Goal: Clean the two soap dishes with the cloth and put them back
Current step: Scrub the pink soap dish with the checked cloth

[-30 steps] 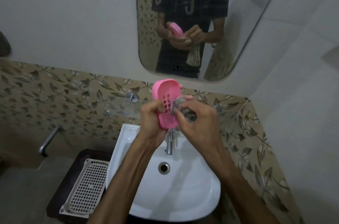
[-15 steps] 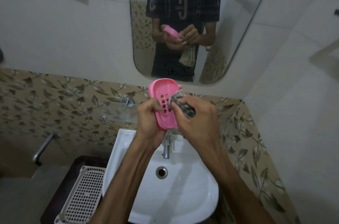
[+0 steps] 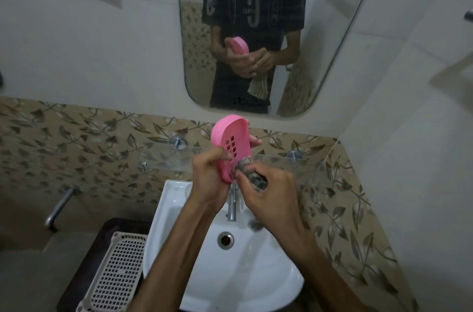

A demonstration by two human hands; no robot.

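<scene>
The left hand grips the pink dish — thumb curled over its slotted inner face, fingertips showing past its far edge. The right hand is clamped on a bunched cloth, pressing it to the dish's lower edge. The dish stands nearly upright, directly above the tap. Below the tap lies the white sink; left of the sink, a perforated tray. Above the dish — a mirror.

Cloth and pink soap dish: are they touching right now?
Touching. In the head view the bunched cloth, gripped in the right hand, presses against the lower inside face of the pink soap dish, which the left hand holds upright.
</scene>
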